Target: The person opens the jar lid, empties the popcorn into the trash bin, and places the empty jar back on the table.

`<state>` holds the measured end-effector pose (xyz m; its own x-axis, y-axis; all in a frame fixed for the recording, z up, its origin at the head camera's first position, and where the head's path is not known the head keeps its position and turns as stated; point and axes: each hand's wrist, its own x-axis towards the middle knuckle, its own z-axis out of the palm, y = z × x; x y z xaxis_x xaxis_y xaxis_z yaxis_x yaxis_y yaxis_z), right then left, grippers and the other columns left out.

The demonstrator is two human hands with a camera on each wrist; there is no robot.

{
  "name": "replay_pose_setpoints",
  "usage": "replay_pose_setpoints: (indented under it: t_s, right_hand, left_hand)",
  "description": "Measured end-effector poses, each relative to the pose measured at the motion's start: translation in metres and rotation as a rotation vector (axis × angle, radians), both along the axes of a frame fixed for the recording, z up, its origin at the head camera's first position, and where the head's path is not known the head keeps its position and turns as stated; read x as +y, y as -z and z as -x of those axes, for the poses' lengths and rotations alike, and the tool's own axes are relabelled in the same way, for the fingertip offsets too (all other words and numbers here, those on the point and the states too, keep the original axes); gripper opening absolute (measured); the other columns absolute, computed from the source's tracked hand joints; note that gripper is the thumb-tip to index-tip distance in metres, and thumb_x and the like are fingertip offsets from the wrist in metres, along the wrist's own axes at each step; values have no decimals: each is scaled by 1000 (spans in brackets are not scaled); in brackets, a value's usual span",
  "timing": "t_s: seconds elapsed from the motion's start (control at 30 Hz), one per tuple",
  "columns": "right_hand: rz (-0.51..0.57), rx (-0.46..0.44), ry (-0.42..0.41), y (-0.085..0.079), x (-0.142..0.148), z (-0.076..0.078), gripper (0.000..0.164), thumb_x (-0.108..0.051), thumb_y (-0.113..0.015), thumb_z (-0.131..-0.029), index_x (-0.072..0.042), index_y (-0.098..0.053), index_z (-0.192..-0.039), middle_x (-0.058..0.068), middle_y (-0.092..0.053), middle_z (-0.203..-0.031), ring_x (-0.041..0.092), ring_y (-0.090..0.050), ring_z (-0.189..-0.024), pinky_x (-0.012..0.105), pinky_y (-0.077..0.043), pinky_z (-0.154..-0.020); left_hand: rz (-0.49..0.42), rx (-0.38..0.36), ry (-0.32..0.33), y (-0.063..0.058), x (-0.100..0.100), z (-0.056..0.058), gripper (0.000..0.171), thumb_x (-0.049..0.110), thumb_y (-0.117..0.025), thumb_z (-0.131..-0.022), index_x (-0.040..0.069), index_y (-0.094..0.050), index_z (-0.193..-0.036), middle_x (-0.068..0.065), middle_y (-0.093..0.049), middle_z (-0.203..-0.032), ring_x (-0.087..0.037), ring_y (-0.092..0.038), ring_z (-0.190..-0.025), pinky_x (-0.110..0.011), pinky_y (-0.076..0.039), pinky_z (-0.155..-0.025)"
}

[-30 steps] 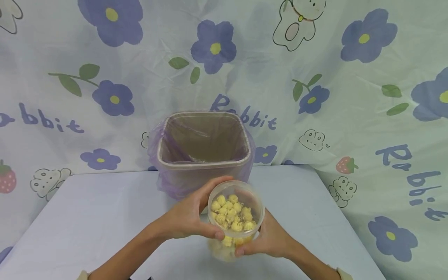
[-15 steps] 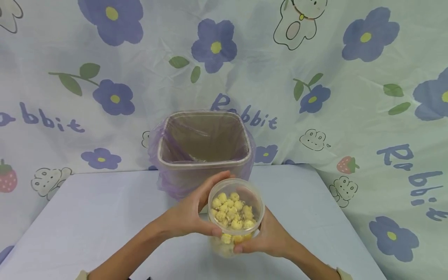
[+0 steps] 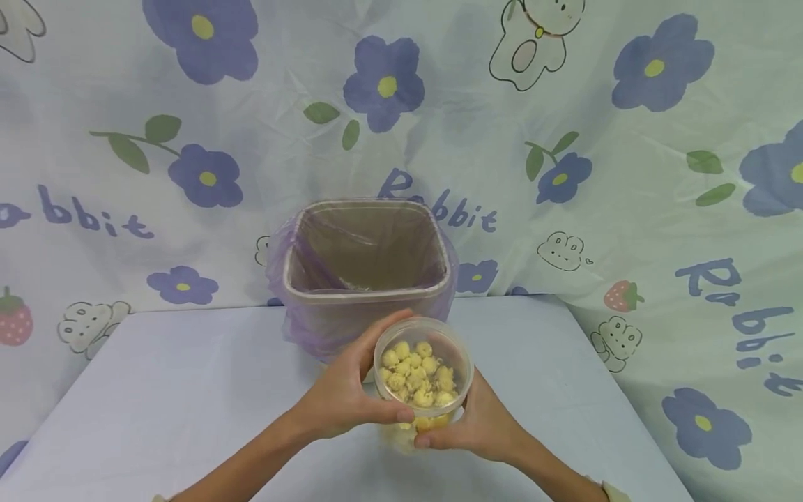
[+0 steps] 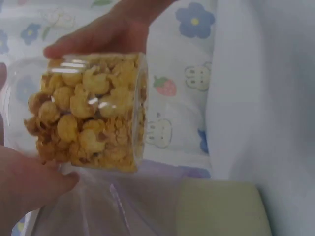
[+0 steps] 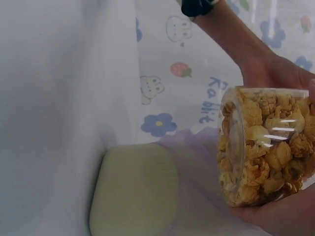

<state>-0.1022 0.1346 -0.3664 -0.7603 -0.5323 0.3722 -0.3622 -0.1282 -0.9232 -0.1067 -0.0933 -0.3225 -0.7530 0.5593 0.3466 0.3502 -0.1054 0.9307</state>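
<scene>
Both hands hold a clear plastic jar of popcorn (image 3: 423, 376) above the table, in front of the bin. My left hand (image 3: 341, 397) grips its upper left side, thumb along the near side just below the rim. Lower down, my right hand (image 3: 486, 425) grips the right side with its thumb across the front. Yellow-brown popcorn fills most of the jar (image 4: 93, 113) and leaves some space below the rim. The jar's base (image 5: 231, 147) is clear of the table in the right wrist view. Some far-side fingers are hidden behind the jar in the head view.
A beige bin (image 3: 366, 298) with a translucent purple liner bag (image 3: 301, 328) stands behind the jar, its mouth upward. It sits on a white-covered table (image 3: 188, 390). A cloth backdrop (image 3: 270, 77) printed with flowers and rabbits hangs behind and along the right.
The jar has risen slightly in the head view, both hands moving with it. My left thumb has shifted a little to the right along the near side. The bin has stayed in place.
</scene>
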Motion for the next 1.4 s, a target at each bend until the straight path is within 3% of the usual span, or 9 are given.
replay_pose_setpoints:
  t_s: [0.13, 0.27, 0.37, 0.57, 0.63, 0.87, 1.03, 1.2, 1.4]
  right_hand:
    - [-31, -25, 59, 0, -1, -1, 108, -2, -89, -69, -18, -27, -155, 11, -41, -147, 32, -45, -130, 38, -44, -104]
    - [-56, -31, 99, 0, -2, -1, 108, -4, -89, -70, -21, -26, -156, 9, -41, -146, 32, -46, -129, 39, -46, -102]
    - [-46, -31, 106, 1, -2, 0, 107, -4, -89, -72, -20, -24, -156, 11, -43, -144, 33, -48, -126, 38, -48, -99]
    - [-26, -37, 103, 0, 1, 0, 107, -8, -89, -73, -20, -23, -156, 11, -43, -144, 33, -47, -127, 37, -45, -102]
    - [-27, -34, 105, 1, 2, 0, 106, -9, -89, -73, -19, -24, -156, 11, -41, -146, 32, -45, -130, 36, -43, -105]
    - [-59, -53, 157, 1, 7, -2, 106, -13, -91, -72, -16, -26, -155, 10, -38, -150, 30, -39, -137, 32, -38, -108]
    - [-75, -53, 189, 2, 13, -2, 105, -13, -91, -72, -13, -26, -155, 12, -36, -152, 32, -37, -138, 30, -39, -107]
    - [-91, -54, 214, 4, 19, -2, 105, -11, -90, -71, -12, -26, -155, 13, -35, -153, 34, -36, -138, 29, -39, -107]
    - [-94, -54, 238, 5, 27, -1, 105, -9, -90, -71, -12, -26, -155, 15, -34, -153, 35, -36, -138, 29, -39, -106]
  left_hand:
    - [7, 11, -113, 1, 6, -7, 104, 22, -90, -75, 10, -28, -157, -6, -46, -148, -26, -45, -134, -28, -34, -109]
    - [2, 32, -207, 0, 11, -12, 105, 22, -91, -73, 15, -29, -157, -2, -44, -151, -25, -42, -136, -48, -29, -112]
    - [-21, 33, -224, -2, 11, -14, 105, 21, -91, -73, 16, -28, -157, -2, -43, -151, -26, -42, -135, -58, -28, -109]
    - [-7, 63, -249, -7, -3, -16, 103, 14, -90, -74, 14, -28, -157, -3, -41, -152, -27, -44, -133, -32, -41, -104]
    - [5, 68, -265, -7, -10, -16, 103, 11, -89, -74, 13, -27, -157, -3, -38, -154, -28, -44, -133, -28, -42, -102]
    - [-16, 99, -326, -3, -38, -24, 104, -2, -86, -73, 14, -28, -158, -9, -35, -155, -28, -44, -128, -24, -44, -99]
    - [-53, 114, -332, 3, -64, -34, 105, -16, -80, -70, 7, -26, -157, -15, -30, -157, -25, -37, -133, -19, -40, -102]
    - [-10, 86, -397, 13, -93, -42, 104, -22, -73, -73, 7, -21, -159, -10, -29, -159, -14, -32, -141, -15, -34, -106]
    - [45, 123, -480, 30, -123, -47, 108, -26, -72, -70, 9, -21, -159, -7, -30, -159, -10, -33, -137, -11, -33, -103]
